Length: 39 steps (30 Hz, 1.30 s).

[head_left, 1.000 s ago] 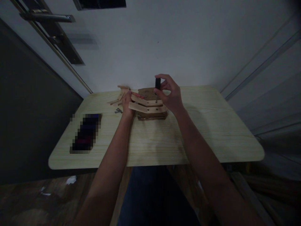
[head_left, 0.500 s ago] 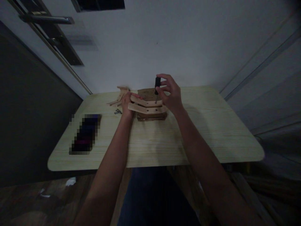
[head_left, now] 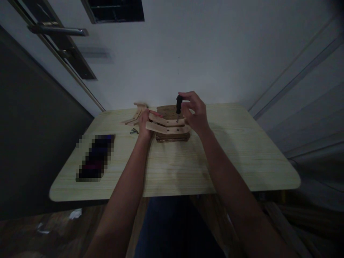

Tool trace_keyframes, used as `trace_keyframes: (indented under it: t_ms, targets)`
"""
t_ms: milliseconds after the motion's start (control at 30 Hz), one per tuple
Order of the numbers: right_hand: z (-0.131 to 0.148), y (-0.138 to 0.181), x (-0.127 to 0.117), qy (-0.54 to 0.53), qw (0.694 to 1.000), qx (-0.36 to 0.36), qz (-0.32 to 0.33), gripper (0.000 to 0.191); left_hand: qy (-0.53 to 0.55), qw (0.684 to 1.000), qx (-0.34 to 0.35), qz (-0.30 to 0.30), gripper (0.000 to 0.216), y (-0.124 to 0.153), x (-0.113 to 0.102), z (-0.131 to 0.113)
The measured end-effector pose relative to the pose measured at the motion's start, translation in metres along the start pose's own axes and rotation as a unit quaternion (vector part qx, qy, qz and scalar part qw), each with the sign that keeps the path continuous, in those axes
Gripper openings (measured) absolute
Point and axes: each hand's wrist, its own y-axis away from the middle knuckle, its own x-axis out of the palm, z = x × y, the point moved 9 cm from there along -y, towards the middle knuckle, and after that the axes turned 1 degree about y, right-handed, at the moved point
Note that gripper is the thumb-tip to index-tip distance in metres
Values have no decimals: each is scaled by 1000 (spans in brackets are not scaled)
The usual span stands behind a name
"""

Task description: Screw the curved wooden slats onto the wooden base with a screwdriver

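Observation:
Two curved light wooden pieces (head_left: 168, 128) lie stacked on a darker brown wooden board (head_left: 172, 137) at the far middle of the table. My left hand (head_left: 144, 123) grips the left ends of the curved pieces, fingers wrapped over them. My right hand (head_left: 195, 113) pinches the black handle of a small screwdriver (head_left: 178, 104), held upright with its tip down on the upper curved piece.
More pale wooden parts (head_left: 135, 114) and a few small dark screws (head_left: 133, 132) lie left of my left hand. A blurred dark object (head_left: 95, 157) rests on the left of the light wood table (head_left: 242, 157). A white wall stands behind, a dark door with a handle (head_left: 57, 31) at left.
My right hand's fingers have shifted round the screwdriver handle, which stays upright on the curved piece. The left hand keeps its hold. The view has tipped slightly downward.

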Motion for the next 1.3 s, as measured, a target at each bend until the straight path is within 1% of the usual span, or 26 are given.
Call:
trace_keyframes:
  t_ms: [200, 333, 533, 633, 733, 900, 1100, 1300]
  targets:
    - [-2, 0, 5, 9, 1000, 2, 17, 45, 6, 1000, -2, 8, 44, -3, -1, 4]
    - [-2, -1, 4, 24, 1000, -2, 13, 41, -3, 1000, -1, 3, 45, -1, -2, 2]
    - [-7, 1, -4, 51, 998, 19, -20, 40, -35, 999, -16, -21, 44, 3, -2, -3]
    - [-5, 2, -7, 52, 998, 17, -32, 38, -37, 999, -20, -24, 44, 3, -2, -3]
    - [0, 1, -5, 31, 999, 6, -21, 36, -25, 999, -25, -16, 43, 2, -1, 0]
    - [2, -1, 1, -2, 1000, -2, 11, 40, -23, 999, -33, -22, 44, 0, -2, 2]
    - [-6, 0, 0, 25, 1000, 11, 1, 44, -22, 1000, -14, -12, 45, 1, -1, 0]
    - [-11, 1, 1, 21, 999, 28, 0, 44, -28, 1000, -7, -3, 44, 0, -2, 2]
